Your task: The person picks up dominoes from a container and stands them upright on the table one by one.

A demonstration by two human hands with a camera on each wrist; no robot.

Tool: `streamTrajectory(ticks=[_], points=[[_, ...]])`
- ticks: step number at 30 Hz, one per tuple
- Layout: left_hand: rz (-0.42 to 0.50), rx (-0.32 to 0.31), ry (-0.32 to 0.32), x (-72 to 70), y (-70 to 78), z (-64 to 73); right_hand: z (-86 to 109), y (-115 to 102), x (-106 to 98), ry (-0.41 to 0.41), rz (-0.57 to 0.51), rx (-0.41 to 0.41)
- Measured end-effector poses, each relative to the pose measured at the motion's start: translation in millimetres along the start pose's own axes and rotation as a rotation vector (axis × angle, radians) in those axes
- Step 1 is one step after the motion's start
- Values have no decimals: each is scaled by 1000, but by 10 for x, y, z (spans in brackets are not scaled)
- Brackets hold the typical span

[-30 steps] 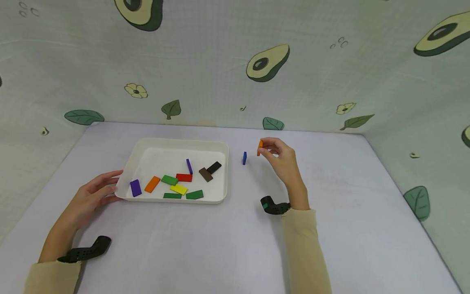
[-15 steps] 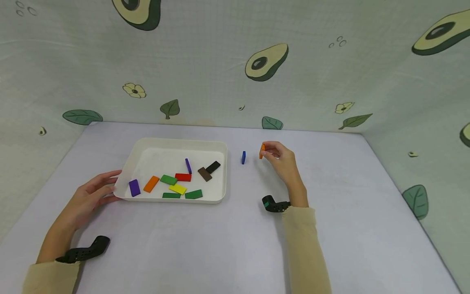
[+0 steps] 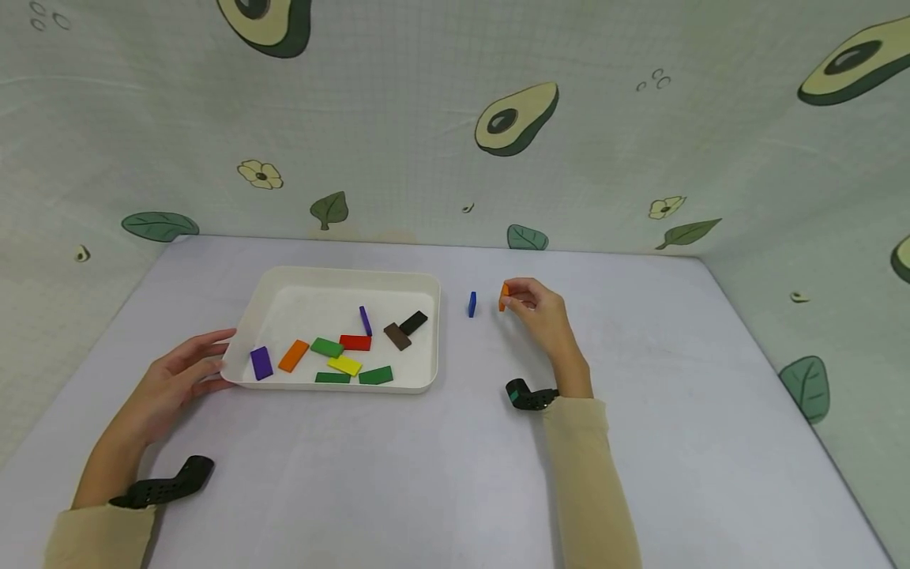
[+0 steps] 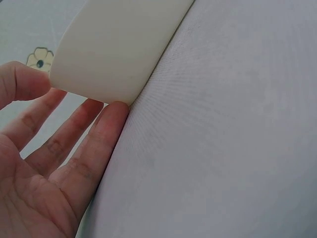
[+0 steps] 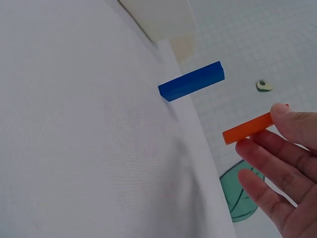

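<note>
My right hand (image 3: 542, 312) pinches an orange domino block (image 5: 249, 128) upright between thumb and fingers, held above the table in the right wrist view. Just left of it, a blue domino block (image 3: 472, 304) stands on end on the white table. At the left, the fingertips of my left hand (image 3: 174, 383) touch the near left corner of a white tray (image 4: 111, 52), the fingers mostly straight. Inside the tray lie several domino blocks, among them a red block (image 3: 355, 342), a yellow block (image 3: 344, 365) and a black block (image 3: 413, 322). A thin purple block (image 3: 366, 320) rests on its edge there.
The white table (image 3: 398, 482) ends at the back against a pale cloth (image 3: 398, 118) printed with avocados and leaves. A black camera mount sits on each wrist, like the right wrist camera (image 3: 528, 395).
The orange domino block and right hand have come down slightly towards the table, first drifting a little right, then back left nearer the blue block. The left hand and tray stay put.
</note>
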State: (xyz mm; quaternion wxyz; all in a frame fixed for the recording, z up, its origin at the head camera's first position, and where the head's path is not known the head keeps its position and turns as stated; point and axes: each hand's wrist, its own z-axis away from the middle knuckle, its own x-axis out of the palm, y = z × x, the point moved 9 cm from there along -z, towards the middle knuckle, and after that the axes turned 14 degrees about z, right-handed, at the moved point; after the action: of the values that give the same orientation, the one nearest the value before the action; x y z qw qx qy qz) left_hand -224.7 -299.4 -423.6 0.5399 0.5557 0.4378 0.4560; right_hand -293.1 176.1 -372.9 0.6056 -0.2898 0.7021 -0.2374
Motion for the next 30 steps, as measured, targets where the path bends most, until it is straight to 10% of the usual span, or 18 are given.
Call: streamTrajectory(ticks=[30], points=[[-26, -7, 13, -11, -13, -1, -41, 138, 172, -59, 52, 50]])
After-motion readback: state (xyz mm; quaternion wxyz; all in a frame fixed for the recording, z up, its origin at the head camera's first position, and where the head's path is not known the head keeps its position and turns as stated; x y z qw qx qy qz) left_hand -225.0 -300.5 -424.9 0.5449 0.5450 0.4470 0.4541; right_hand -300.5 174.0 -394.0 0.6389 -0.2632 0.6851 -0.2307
